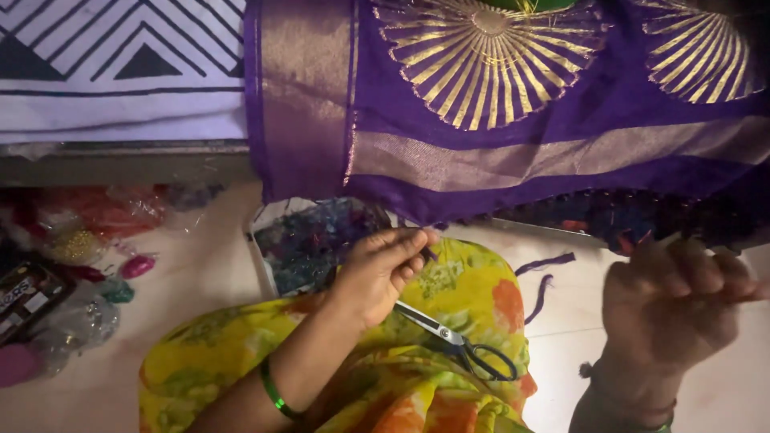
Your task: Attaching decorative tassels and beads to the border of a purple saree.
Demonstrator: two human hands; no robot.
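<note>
left hand (pixel 383 269): fingers pinched shut on something thin and dark at the fingertips, probably a thread end; too small to be sure. Green bangle (pixel 273 394) on the wrist.
right hand (pixel 675 301): curled into a loose fist, blurred; cannot tell what it grips, if anything.
purple fabric (pixel 513 128): hangs off the ledge above both hands; its tasselled lower edge (pixel 609 215) runs left-right, dipping slightly to the right.
relation: edge lies just above and beyond the hands; left fingertips sit just below its left end, right hand is under its right stretch and looks nearer.
scissors (pixel 457 341): in the lap on the yellow floral cloth (pixel 465 293), between the hands, touched by neither; blades point up-left toward the left hand.
loose purple threads (pixel 545 277): on the floor between the hands.
</note>
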